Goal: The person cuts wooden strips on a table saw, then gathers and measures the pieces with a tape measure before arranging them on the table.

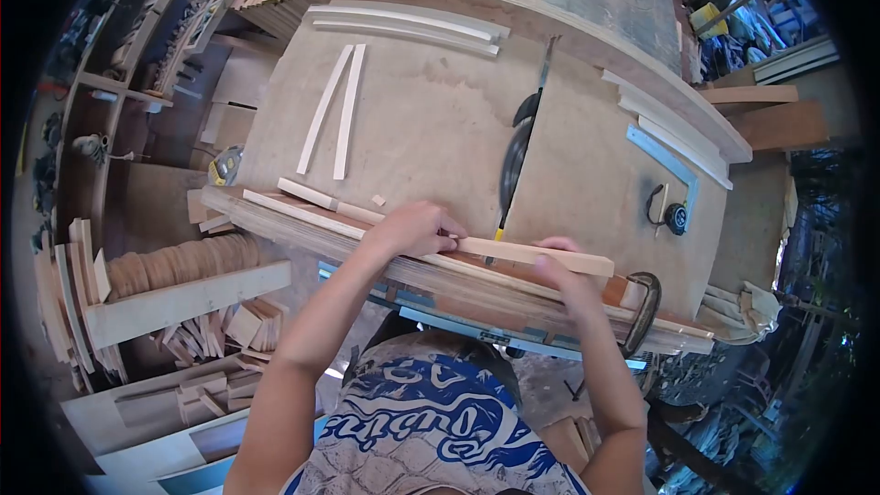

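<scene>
A pale wooden strip (536, 255) lies over the fence at the near edge of the plywood saw table (412, 128). My right hand (564, 266) is closed on it near its right end. At its left end my left hand (417, 229) has its fingers bent together; whether they grip this strip or only touch it is unclear. Another strip (316, 197) runs from under my left hand toward the left. The circular saw blade (518, 151) stands in the table slot, beyond the held strip. A clamp (644, 312) sits on the fence to the right of my right hand.
Two thin strips (344, 110) and longer strips (403, 27) lie on the table's far left. At the right are white moulding pieces (678, 137), a metal square (674, 160) and a tape measure (676, 218). Shelves (119, 110) and wood offcuts (215, 330) fill the left side.
</scene>
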`<state>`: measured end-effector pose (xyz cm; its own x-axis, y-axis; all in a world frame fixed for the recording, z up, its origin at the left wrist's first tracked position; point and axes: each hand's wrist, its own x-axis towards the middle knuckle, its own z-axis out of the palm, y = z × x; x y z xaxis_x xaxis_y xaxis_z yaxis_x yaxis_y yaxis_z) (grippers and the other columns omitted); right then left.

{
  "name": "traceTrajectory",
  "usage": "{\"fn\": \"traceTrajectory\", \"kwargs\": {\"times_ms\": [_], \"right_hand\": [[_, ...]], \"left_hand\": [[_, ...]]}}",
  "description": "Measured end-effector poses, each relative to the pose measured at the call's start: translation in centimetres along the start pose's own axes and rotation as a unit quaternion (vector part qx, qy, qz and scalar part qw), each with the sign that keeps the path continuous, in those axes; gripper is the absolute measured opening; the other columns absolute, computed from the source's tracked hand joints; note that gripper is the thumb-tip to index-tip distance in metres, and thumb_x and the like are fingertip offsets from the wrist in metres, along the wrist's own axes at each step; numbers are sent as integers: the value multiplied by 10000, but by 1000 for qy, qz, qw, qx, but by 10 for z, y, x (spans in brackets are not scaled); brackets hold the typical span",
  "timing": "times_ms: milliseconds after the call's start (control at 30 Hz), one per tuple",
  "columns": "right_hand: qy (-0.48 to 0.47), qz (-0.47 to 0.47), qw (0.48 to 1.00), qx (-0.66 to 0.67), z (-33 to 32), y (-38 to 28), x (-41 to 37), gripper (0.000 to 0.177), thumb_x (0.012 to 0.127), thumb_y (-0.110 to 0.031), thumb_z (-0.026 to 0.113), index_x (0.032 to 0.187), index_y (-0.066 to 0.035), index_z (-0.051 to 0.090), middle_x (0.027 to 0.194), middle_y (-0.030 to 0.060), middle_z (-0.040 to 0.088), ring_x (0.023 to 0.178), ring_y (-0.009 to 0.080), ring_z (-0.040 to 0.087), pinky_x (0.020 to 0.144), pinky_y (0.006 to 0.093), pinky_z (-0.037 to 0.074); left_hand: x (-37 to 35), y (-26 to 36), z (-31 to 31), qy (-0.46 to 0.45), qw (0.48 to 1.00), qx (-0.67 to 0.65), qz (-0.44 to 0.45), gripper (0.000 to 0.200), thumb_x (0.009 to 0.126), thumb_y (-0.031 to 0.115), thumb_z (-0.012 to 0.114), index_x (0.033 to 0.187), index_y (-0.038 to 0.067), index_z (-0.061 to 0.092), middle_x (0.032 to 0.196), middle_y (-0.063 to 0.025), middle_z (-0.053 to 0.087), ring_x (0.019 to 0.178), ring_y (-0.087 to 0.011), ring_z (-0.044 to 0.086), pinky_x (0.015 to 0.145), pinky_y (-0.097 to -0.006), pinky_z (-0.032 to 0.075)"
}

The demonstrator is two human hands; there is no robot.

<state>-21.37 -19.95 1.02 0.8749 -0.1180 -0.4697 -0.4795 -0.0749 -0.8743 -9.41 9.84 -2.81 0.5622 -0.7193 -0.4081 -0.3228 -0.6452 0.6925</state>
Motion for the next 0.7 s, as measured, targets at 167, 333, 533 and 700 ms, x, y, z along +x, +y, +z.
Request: {"fn": "traceTrajectory", "kwargs": {"times_ms": [167,333,533,700], "right_hand": [[-48,47,996,-55,-83,5,11,382,804,-110,858,1154,-11,742,1039,37,728,953,156,687,850,316,568],[-128,79,966,-212,-118,13,48,291,783,-112,845,1057,-27,800,980,80,783,912,192,723,836,348,580],[-183,40,804,-565,-105,22,59,184,784,-94,710,914,-92,839,936,171,789,914,330,763,867,420,605],[-201,28,784,-587,-119,30,61,260,790,-61,640,935,-118,848,973,199,778,928,375,759,908,462,600]], "left_hand": [[12,-5,10,0,1000,14,1,274,969,314,690,1166,175,820,1056,-144,780,974,-354,731,900,-455,567],[22,8,8,-39,999,12,-31,295,983,358,666,1108,145,828,982,-178,776,924,-382,730,887,-469,567],[29,36,5,-68,990,24,-123,381,995,403,612,1096,100,820,1025,-229,766,977,-415,726,938,-482,563],[30,29,11,-31,996,-59,-61,397,1007,382,579,1230,123,781,1110,-227,761,1056,-409,719,980,-478,556]]}}
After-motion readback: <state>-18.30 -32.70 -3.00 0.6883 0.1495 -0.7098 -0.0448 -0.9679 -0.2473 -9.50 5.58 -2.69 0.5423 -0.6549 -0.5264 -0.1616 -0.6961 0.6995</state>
